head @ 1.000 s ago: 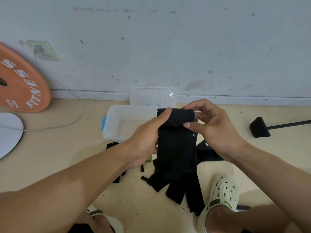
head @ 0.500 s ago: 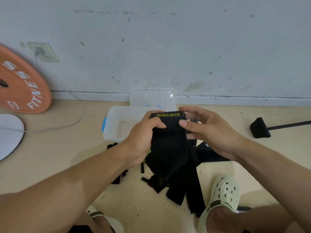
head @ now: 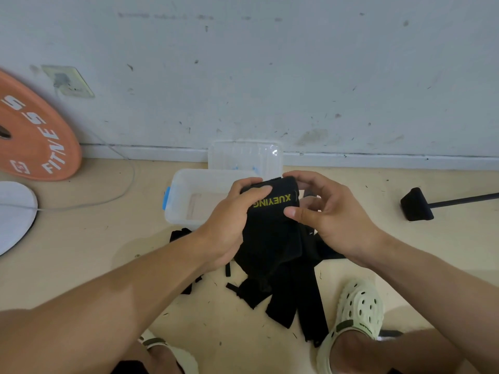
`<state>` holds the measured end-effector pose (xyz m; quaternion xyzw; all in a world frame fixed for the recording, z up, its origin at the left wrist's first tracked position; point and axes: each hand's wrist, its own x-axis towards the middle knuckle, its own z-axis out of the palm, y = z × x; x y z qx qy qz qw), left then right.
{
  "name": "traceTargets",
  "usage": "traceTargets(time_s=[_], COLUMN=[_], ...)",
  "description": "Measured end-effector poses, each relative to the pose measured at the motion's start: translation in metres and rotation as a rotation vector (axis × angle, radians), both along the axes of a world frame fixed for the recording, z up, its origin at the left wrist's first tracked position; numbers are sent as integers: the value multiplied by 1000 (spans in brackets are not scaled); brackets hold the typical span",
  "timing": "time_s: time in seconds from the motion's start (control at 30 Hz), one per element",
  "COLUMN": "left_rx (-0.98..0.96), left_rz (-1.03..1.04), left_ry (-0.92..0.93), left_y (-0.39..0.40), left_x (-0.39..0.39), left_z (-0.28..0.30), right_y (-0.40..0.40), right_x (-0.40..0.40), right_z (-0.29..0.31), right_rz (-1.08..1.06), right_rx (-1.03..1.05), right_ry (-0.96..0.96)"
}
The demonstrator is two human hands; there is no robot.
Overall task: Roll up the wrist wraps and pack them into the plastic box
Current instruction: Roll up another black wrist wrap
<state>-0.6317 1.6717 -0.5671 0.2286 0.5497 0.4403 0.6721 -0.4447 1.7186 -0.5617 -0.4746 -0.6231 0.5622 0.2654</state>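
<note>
left hand point(head: 232, 220) grips the rolled top of the black wrist wrap point(head: 272, 228), fingers curled over the upper edge, thumb on the front. right hand point(head: 324, 211) pinches the other side, thumb pressed on the front face, fingers curled round behind. wrap is held in the air above the floor point(head: 81, 252), just in front of the plastic box point(head: 186, 184).

change vs a second ago: the roll was plain black then, now the yellow "xueying" lettering has turned round to the front and the roll sits lower in the hands. loose tail hanging under the hands looks shorter and bunched. so rolling is under way, probably a good part taken up, not finished.

box is open, looks to hold no wraps so far, its clear lid point(head: 245, 157) propped against the wall behind it. more black wraps point(head: 294, 300) lie unrolled in a heap on the floor under the hands, beside the pale clog point(head: 356, 311). nothing packed yet, so task looks early.

further out: orange weight plate point(head: 35, 139) leans on the wall at left, black bar end point(head: 415, 205) on the floor at right.
</note>
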Motion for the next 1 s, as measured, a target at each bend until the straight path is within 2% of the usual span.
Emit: traceTargets(time_s=[0.27,0.43,0.77,1.0], left_rx=[-37,-19,88,124], left_rz=[-139,-88,-77,-113], left_ry=[14,37,66,74], left_y=[-1,-2,1,0], left_x=[0,0,-4,-4], left_z=[-2,0,5,4], right_y=[3,5,8,7], right_x=[4,5,2,2], right_z=[1,2,10,9], right_rz=[-1,21,35,15], right_rx=[56,26,-334,-352], right_ry=[95,148,221,241])
